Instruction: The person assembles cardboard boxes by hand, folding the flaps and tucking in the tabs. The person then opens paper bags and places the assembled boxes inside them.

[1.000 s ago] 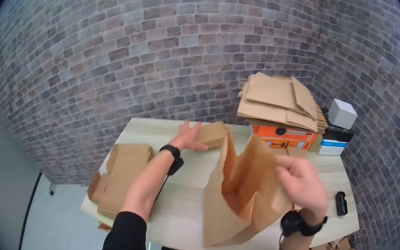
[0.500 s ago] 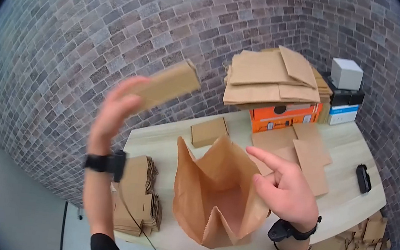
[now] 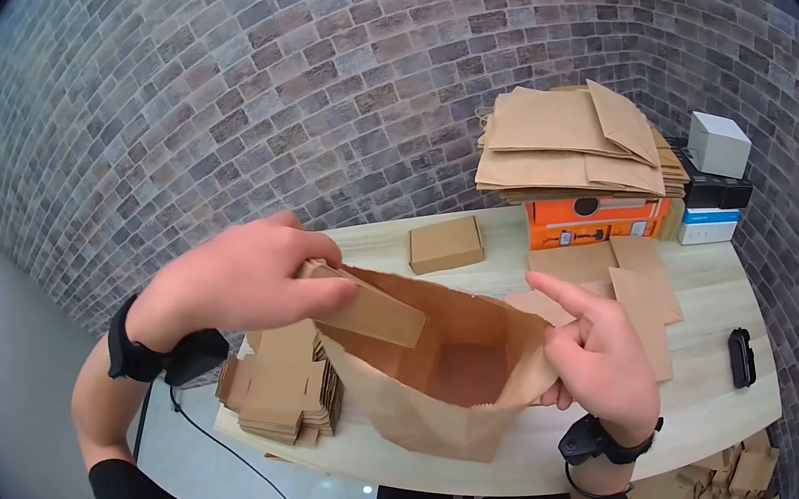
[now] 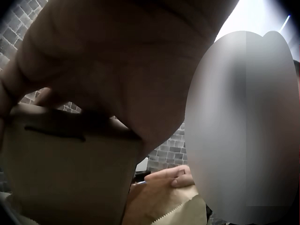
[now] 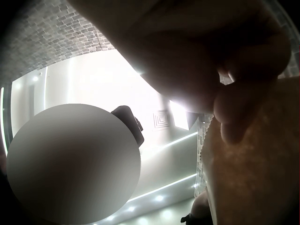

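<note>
In the head view my left hand [image 3: 240, 274] grips one end of a small cardboard box [image 3: 379, 315], whose far end slants into the mouth of a brown paper bag [image 3: 418, 412]. The left wrist view has the box [image 4: 65, 168] close up under the palm. The bag stands open at the table's front, part of its inside visible. My right hand [image 3: 607, 358] pinches the bag's right rim between thumb and curled fingers, with the index finger extended. Seen from the right wrist, the bag's wall [image 5: 262, 178] runs down below the fingers.
A second cardboard box [image 3: 446, 246] lies behind the bag. Flattened cartons [image 3: 291, 387] are stacked at left. Folded paper bags [image 3: 575, 141] top an orange box [image 3: 589, 224], with a white box [image 3: 719, 145] beside them. Flat bags [image 3: 644, 312] and a black object [image 3: 742, 357] lie at right.
My left hand has picked a small box off the table, lifted it at the left and brought it into the bag's mouth. My right hand keeps hold of the rim; the bag has turned.
</note>
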The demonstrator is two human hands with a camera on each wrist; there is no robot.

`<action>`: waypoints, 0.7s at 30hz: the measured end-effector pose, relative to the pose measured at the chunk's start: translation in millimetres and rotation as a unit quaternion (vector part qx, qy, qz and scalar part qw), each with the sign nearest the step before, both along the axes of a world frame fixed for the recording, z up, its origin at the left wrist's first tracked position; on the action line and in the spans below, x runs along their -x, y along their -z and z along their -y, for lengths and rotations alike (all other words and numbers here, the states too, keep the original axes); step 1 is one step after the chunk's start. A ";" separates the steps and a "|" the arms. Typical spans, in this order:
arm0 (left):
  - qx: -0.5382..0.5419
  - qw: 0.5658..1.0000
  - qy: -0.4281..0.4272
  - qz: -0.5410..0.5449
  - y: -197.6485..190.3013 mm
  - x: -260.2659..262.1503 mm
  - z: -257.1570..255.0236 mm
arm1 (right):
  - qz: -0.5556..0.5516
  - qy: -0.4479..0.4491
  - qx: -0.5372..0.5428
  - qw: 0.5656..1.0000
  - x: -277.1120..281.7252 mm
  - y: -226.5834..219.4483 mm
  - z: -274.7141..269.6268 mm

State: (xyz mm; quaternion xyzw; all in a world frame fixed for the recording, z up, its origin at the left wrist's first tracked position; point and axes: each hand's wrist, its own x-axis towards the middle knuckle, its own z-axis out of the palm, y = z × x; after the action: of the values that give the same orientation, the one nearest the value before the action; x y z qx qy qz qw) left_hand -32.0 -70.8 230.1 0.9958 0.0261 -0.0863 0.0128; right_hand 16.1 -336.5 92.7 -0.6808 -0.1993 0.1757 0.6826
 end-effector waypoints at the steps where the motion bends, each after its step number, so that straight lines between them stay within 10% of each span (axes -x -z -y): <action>1: -0.047 0.999 0.012 -0.001 3.4 -0.5 8.3 | -0.002 -0.003 -0.001 1.000 -0.5 1.5 -0.5; 6: -0.007 0.993 0.103 -0.057 4.0 -8.6 56.4 | 0.004 -0.046 -0.032 0.998 -1.4 8.0 -9.6; 11: -0.001 0.989 0.017 -0.149 27.0 -45.2 74.0 | 0.005 -0.048 -0.027 0.998 1.9 4.4 -5.9; 21: 0.034 0.994 0.102 -0.018 3.6 -59.3 43.2 | -0.028 -0.040 -0.017 0.999 -6.9 3.2 5.1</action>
State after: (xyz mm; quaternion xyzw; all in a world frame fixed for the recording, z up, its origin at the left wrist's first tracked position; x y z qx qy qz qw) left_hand 27.3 -114.1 226.4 0.9906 -0.0782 -0.1062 0.0373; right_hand 23.0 -341.6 89.5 -0.6555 -0.2101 0.2179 0.6919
